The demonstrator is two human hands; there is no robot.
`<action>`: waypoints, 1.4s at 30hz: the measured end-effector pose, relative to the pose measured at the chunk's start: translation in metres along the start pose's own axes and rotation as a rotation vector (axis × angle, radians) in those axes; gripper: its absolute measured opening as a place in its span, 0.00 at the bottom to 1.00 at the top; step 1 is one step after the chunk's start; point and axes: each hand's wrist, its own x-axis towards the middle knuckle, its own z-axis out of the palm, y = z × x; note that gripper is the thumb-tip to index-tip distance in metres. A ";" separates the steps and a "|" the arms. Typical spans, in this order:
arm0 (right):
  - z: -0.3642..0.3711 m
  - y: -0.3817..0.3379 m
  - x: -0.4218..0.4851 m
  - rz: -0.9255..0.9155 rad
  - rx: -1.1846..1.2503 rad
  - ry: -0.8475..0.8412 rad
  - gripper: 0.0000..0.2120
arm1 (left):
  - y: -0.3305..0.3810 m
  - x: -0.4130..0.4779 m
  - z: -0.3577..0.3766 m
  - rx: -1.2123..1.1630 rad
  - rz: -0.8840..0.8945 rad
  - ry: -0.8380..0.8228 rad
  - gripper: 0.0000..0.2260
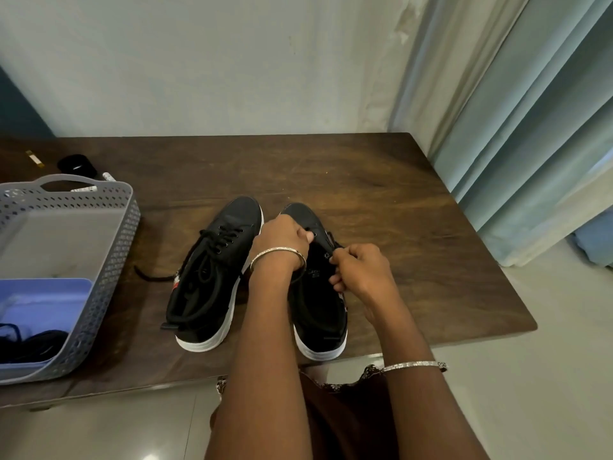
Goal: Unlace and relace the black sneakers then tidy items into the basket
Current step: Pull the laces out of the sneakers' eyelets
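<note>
1. Dark brown wooden table (398,227), set against a pale wall. All items below sit on it.
2. Left black sneaker (212,293), low-top with a thick white sole, toe pointing away from me. A black lace (229,236) runs through its eyelets, and one loose end trails on the table towards the basket.
3. Right black sneaker (318,313), matching, just beside the first, heel at the near table edge. Its upper is open and the insole shows.
4. My left hand (282,235), thin metal bangle at the wrist. The fingers are curled and grip the right black sneaker's left eyelet edge near the toe.
5. My right hand (358,270). Thumb and forefinger pinch together at that sneaker's right eyelet edge, the other fingers curled under. I cannot tell whether a lace lies between them.
6. Grey perforated plastic basket (112,247), at the table's left side, near the left black sneaker but apart from it. It holds a pale blue plastic tray (49,297) with dark cords (33,340) in it.
7. Small round black object (76,164) and a white marker pen (108,176), behind the basket.
</note>
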 end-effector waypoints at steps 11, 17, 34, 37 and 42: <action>-0.003 -0.022 0.002 0.184 0.010 -0.123 0.07 | -0.030 0.007 -0.025 -0.654 -0.243 0.183 0.07; -0.010 -0.042 0.010 0.184 -0.240 -0.231 0.08 | -0.029 0.001 -0.023 -0.045 0.228 0.231 0.04; -0.002 -0.020 0.021 0.199 -0.050 -0.165 0.06 | -0.027 0.010 -0.006 -0.825 -0.308 0.204 0.12; -0.003 -0.021 0.024 0.184 -0.076 -0.161 0.06 | -0.031 0.007 -0.010 -0.376 -0.153 0.413 0.06; 0.003 -0.024 0.028 0.191 -0.155 -0.183 0.04 | -0.023 0.002 -0.010 0.073 0.249 0.218 0.09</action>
